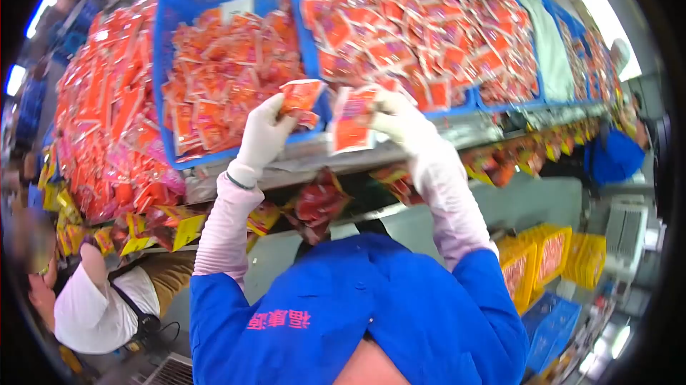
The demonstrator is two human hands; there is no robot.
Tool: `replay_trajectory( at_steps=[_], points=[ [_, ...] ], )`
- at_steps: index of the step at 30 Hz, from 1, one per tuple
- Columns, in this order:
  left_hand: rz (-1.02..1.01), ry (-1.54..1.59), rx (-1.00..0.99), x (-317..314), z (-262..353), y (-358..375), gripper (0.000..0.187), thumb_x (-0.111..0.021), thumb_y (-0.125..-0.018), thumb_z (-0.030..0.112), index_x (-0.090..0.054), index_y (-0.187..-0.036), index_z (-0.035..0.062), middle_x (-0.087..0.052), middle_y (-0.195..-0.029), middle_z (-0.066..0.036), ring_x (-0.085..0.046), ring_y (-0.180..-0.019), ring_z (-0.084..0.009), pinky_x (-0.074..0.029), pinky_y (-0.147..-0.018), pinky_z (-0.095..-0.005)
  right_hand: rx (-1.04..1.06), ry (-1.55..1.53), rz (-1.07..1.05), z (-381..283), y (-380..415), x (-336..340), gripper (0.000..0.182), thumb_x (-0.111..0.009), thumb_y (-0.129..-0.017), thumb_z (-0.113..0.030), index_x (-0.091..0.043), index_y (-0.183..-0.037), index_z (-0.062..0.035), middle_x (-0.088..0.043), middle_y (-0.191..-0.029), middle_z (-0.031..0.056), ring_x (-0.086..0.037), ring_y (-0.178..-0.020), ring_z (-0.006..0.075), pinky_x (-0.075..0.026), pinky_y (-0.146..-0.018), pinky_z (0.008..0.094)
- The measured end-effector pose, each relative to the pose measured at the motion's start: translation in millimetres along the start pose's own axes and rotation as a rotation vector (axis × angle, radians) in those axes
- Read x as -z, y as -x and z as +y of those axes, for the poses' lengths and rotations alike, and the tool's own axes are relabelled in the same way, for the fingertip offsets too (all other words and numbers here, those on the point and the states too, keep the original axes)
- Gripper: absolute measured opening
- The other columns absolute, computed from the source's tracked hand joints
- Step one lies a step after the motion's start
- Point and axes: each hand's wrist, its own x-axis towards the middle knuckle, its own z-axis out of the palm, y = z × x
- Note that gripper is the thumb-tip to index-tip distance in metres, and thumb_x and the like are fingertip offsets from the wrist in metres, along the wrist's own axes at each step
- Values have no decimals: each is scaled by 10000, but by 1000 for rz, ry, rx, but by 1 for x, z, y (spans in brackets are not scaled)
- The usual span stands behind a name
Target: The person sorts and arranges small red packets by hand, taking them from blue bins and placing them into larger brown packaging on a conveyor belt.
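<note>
My left hand (pixel 263 135), in a white glove, pinches a small orange-red sachet (pixel 301 94) by its edge, close over the right rim of a blue crate (pixel 163 77). In that crate lies a heap of similar sachets (pixel 239 63). To its right, my right hand (pixel 400 119), also gloved in white, grips the upper right side of a larger-looking sachet (pixel 354 122) with a white border. Both hands are held above the front edge of the work table (pixel 279 170). Just beyond my right hand rises a big pile of sachets (pixel 421 20).
Clear-wrapped red packets (pixel 107 106) are heaped at the left. Red and yellow bags (pixel 318 203) hang along the belt below the table edge. A person in a white shirt (pixel 96 299) stands at the lower left. Yellow crates (pixel 550 256) stand at the lower right.
</note>
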Motion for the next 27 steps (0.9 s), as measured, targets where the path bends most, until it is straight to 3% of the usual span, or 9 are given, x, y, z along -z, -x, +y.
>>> replay_trajectory(
  at_steps=[2,7,10,11,13,15,18,23,27],
  points=[
    [-50,-97,-265,-56,48,11,298,-660,-875,60,-641,-1170,28,-679,-1053,-174,-670,-954,-387,-536,-832,-367,143,21,21,-28,26,-8,210,-718,-853,-89,-669,-1050,-35,-674,-897,28,-603,-813,115,-503,-783,308],
    [-404,-81,-238,-128,76,67,540,-808,-776,188,-597,-1246,30,-641,-1186,-185,-605,-1157,-346,-449,-1028,-461,198,380,146,-40,117,57,252,-629,-880,-84,-705,-1119,-65,-723,-942,146,-712,-919,212,-544,-795,352],
    [-716,-532,-466,-145,51,88,512,-805,-757,329,-661,-1181,80,-656,-1103,-117,-599,-1125,-294,-356,-1101,-553,-147,443,-163,11,131,39,230,-637,-898,-171,-725,-1084,-68,-718,-866,144,-724,-844,278,-563,-810,352],
    [-653,-602,-564,-150,25,97,299,-739,-806,296,-731,-1017,83,-663,-941,-82,-615,-1048,-263,-387,-1079,-541,-423,403,-262,11,126,26,218,-650,-888,-180,-735,-1054,-68,-716,-844,146,-724,-811,302,-572,-801,357],
    [-566,-654,-549,-148,9,104,148,-667,-804,225,-721,-797,88,-644,-796,-54,-635,-921,-231,-419,-1056,-527,-21,1123,-582,48,109,-10,205,-669,-875,-230,-751,-989,-81,-736,-875,148,-730,-808,311,-581,-759,383],
    [-558,-648,-576,-142,9,110,116,-650,-778,201,-691,-750,96,-635,-766,-46,-633,-859,-224,-430,-1050,-523,-246,1087,-910,104,71,-61,229,-637,-893,-294,-768,-961,-118,-756,-937,141,-745,-823,299,-586,-741,416],
    [-548,-673,-646,-134,22,117,64,-613,-735,152,-635,-682,124,-607,-716,-41,-632,-773,-223,-451,-1040,-505,-103,1199,-653,182,65,-103,250,-610,-872,-278,-723,-1031,-121,-758,-1007,96,-735,-928,262,-569,-783,425],
    [-407,-646,-547,-113,20,124,79,-605,-769,135,-635,-696,134,-595,-708,-35,-630,-795,-224,-432,-1058,-498,-245,1003,-582,136,54,-109,320,-610,-897,-303,-728,-1119,-107,-734,-1135,145,-710,-1037,309,-553,-877,421],
    [-380,-596,-498,-102,12,131,62,-608,-765,146,-622,-705,136,-599,-705,-29,-627,-790,-218,-438,-1043,-476,-112,952,-862,134,48,-99,298,-626,-890,-263,-705,-1125,-98,-732,-1091,160,-706,-1000,341,-547,-866,435]
  ],
)
